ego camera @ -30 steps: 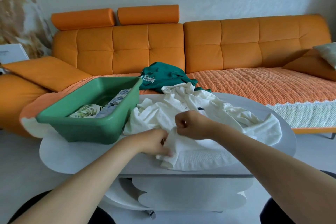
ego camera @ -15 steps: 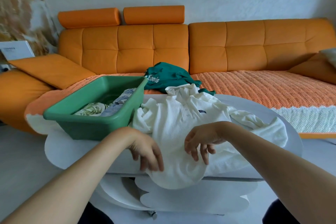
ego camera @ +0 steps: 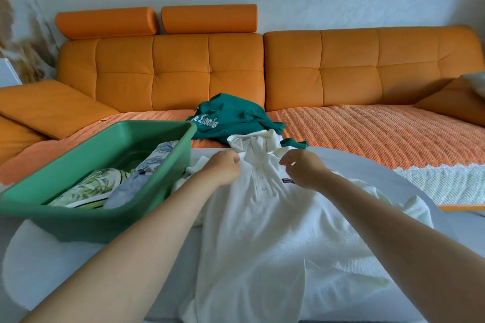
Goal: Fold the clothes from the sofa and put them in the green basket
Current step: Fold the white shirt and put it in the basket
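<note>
A white polo shirt lies face up on the white table, collar away from me, hem hanging over the near edge. My left hand pinches the shirt at the left shoulder beside the collar. My right hand pinches it at the right shoulder, just above the small chest logo. The green basket stands on the table to the left and holds folded leaf-print and light blue clothes. A dark green shirt with white lettering lies crumpled on the orange sofa behind the table.
An orange woven throw with a white fringe covers the sofa seat. Loose orange cushions lie at the sofa's far left and far right. The basket stands close to the shirt's left sleeve.
Both hands have moved from the shirt's lower part up to its shoulders and taken hold there. The shirt now lies spread out longer toward me. My view has come closer to the table.
</note>
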Demonstrator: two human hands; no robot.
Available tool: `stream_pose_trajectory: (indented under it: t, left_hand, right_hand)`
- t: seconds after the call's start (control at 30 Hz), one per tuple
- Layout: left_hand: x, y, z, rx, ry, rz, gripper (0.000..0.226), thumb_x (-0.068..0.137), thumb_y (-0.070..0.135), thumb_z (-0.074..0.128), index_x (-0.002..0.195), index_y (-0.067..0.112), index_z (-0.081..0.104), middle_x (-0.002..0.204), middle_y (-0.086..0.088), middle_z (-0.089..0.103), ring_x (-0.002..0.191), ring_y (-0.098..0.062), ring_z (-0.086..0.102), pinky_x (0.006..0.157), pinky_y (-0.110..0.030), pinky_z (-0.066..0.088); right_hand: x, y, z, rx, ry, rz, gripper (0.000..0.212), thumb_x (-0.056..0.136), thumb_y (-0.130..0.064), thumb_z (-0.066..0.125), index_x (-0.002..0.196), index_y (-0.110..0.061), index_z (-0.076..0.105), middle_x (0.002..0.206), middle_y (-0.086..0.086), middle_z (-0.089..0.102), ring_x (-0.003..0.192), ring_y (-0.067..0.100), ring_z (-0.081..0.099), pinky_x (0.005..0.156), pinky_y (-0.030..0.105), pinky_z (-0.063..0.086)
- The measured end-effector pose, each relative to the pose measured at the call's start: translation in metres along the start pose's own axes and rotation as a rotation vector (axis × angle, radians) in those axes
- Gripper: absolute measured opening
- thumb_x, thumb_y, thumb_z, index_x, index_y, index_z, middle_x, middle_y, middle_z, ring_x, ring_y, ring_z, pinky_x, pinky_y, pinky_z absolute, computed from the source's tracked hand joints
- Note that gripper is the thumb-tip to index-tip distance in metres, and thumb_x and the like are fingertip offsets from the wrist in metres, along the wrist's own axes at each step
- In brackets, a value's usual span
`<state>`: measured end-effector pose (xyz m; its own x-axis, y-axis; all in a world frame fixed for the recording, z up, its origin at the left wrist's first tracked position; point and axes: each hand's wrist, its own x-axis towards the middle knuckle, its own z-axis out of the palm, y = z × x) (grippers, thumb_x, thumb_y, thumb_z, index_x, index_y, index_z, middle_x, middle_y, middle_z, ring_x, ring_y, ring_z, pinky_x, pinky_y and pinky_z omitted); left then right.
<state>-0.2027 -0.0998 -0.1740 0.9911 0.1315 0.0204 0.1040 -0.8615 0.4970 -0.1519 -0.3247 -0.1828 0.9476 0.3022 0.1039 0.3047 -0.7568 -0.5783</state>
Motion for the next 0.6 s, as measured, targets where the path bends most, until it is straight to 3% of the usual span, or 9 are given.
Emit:
stream_pose_trajectory:
  t: [0.1,0.17,0.2,0.27,0.37,0.47,0.53,0.6]
  left_hand:
    - [0.043,-0.001,0.007,0.037,0.020,-0.063,0.034,0.101,0.015,0.039,0.131,0.010,0.055,0.130,-0.007,0.053,0.117,-0.027,0.053,0.086,-0.032,0.045]
    - [0.069,-0.002,0.012,0.053,0.010,-0.119,0.035,0.102,0.014,0.040,0.133,0.005,0.053,0.132,-0.012,0.053,0.115,-0.027,0.056,0.086,-0.033,0.047]
    - [0.081,-0.003,0.015,0.059,-0.007,-0.146,0.033,0.102,0.014,0.041,0.129,0.003,0.054,0.124,-0.013,0.056,0.108,-0.026,0.057,0.081,-0.031,0.046]
    - [0.102,-0.004,0.020,0.058,-0.044,-0.206,0.031,0.102,0.018,0.042,0.123,0.003,0.058,0.113,-0.011,0.058,0.096,-0.024,0.057,0.073,-0.029,0.043]
    - [0.126,-0.010,0.024,0.042,-0.082,-0.323,0.027,0.095,0.031,0.055,0.111,0.009,0.059,0.110,-0.008,0.062,0.100,-0.025,0.063,0.080,-0.032,0.050]
    - [0.146,-0.016,0.025,0.036,-0.134,-0.408,0.033,0.087,0.029,0.067,0.111,0.008,0.060,0.102,-0.008,0.064,0.096,-0.025,0.065,0.081,-0.033,0.054]
    - [0.158,-0.019,0.023,0.014,-0.087,-0.400,0.037,0.087,0.025,0.067,0.118,0.006,0.061,0.111,-0.013,0.064,0.099,-0.028,0.064,0.075,-0.033,0.052]
    - [0.167,-0.021,0.018,-0.120,0.088,-0.382,0.032,0.089,0.024,0.058,0.116,0.008,0.060,0.111,-0.013,0.064,0.093,-0.032,0.061,0.070,-0.033,0.046]
  right_hand:
    - [0.040,0.008,-0.001,-0.011,0.059,-0.031,0.044,0.093,-0.003,0.042,0.125,-0.021,0.066,0.135,0.000,0.061,0.105,0.021,0.065,0.085,0.031,0.054]
    - [0.070,0.010,0.003,-0.028,0.075,-0.033,0.047,0.096,-0.004,0.038,0.130,-0.023,0.064,0.140,0.003,0.058,0.091,0.021,0.067,0.068,0.028,0.055]
    - [0.087,0.012,0.006,-0.034,0.075,-0.026,0.047,0.097,-0.005,0.036,0.131,-0.024,0.063,0.139,0.004,0.058,0.082,0.019,0.065,0.057,0.024,0.051]
    - [0.117,0.014,0.015,-0.082,0.055,-0.009,0.045,0.100,-0.007,0.033,0.131,-0.021,0.063,0.132,0.007,0.061,0.074,0.017,0.061,0.049,0.020,0.041]
    - [0.149,0.019,0.026,-0.310,-0.073,0.076,0.028,0.099,-0.027,0.046,0.107,-0.011,0.067,0.094,0.005,0.065,0.075,0.021,0.057,0.058,0.028,0.042]
    - [0.162,0.026,0.032,-0.473,-0.198,0.224,0.040,0.079,-0.054,0.067,0.082,-0.015,0.061,0.071,-0.003,0.059,0.061,0.015,0.055,0.048,0.026,0.039]
    - [0.171,0.029,0.033,-0.494,-0.232,0.241,0.035,0.075,-0.044,0.072,0.076,-0.014,0.053,0.069,-0.004,0.055,0.057,0.014,0.049,0.045,0.024,0.035]
    - [0.183,0.031,0.033,-0.420,-0.111,0.236,0.020,0.078,-0.029,0.063,0.073,-0.014,0.050,0.067,-0.004,0.051,0.055,0.016,0.047,0.044,0.024,0.032]
